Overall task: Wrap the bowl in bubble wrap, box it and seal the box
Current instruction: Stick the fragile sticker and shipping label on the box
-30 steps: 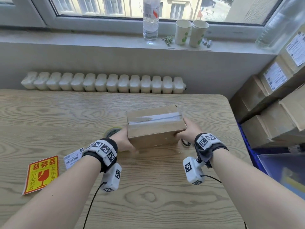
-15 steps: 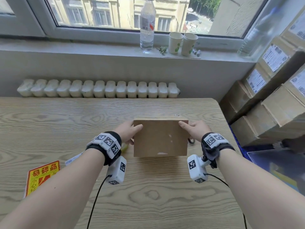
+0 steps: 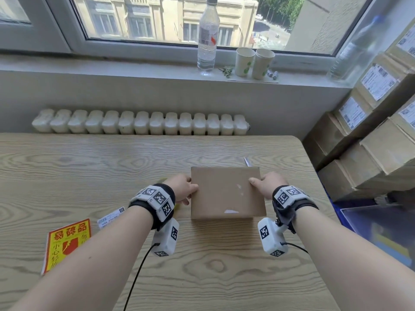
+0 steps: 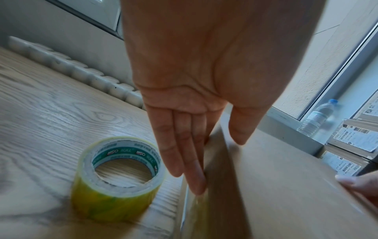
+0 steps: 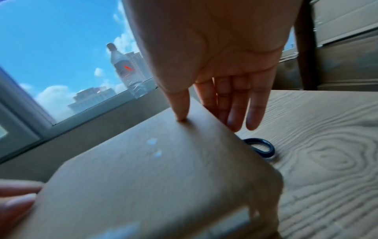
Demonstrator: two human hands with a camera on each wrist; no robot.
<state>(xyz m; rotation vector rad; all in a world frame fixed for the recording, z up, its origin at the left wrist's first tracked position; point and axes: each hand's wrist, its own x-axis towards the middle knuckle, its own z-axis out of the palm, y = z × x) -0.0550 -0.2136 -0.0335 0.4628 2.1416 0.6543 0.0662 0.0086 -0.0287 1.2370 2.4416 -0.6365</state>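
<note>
Your left hand [image 3: 183, 189] and right hand [image 3: 268, 187] clamp the box [image 3: 226, 194] between them, fingers straight down its sides, thumbs on top. Tape [image 4: 118, 177] sits just left of your left fingers.

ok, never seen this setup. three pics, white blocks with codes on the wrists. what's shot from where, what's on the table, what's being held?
No robot here: a person works bare-handed, wearing marker-covered bands with a small camera under each wrist. The wide picture comes from a head-worn camera; the other two look along each palm toward the fingers.

The left hand and right hand hold a closed cardboard box between them, straight fingers against its sides and thumbs on its top face.

On the wooden table: a roll of tape beside the left hand, scissors behind the box, a red and yellow sticker and a small white label.
</note>
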